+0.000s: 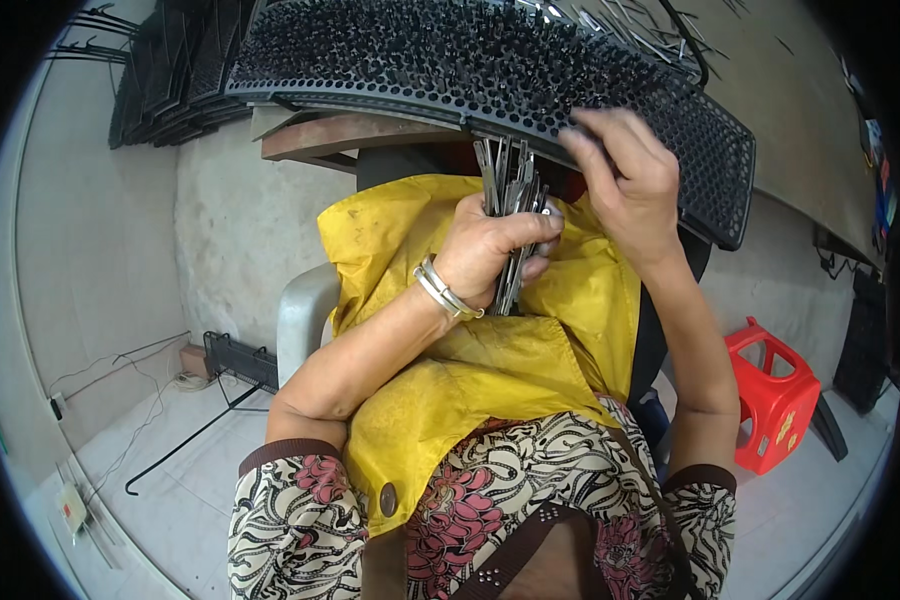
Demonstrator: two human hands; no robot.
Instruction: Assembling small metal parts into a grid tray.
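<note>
My left hand point(485, 245) is clamped around a bundle of thin metal strips point(515, 185), thumb wrapped across the front. The strips stand roughly upright in my fist, their ends sticking out above and below it, over the yellow apron point(385, 235) on my lap. Pale metal bangles point(440, 288) circle that wrist.

My right hand point(635, 180) is raised at the near edge of a black perforated rack point(722, 160), fingers curled and pointing left. The fingertips are blurred, so I can't tell whether finger and thumb meet, or whether they pinch a strip.

The rack lies across in front of me. Dark slender pieces point(400, 50) stand upright and densely packed over most of it, while rows of open holes show toward its right end and along its near edge. More loose strips point(660, 35) lie scattered beyond it on the brownish tabletop point(800, 150).

To the far left, similar dark racks point(175, 80) lean together near the wall. I sit in a light grey plastic armchair point(303, 305), wearing a floral patterned top point(450, 510). A red plastic stool point(782, 405) stands on the floor to my right, and a black hooked rod point(192, 440) lies at an angle to my left.
</note>
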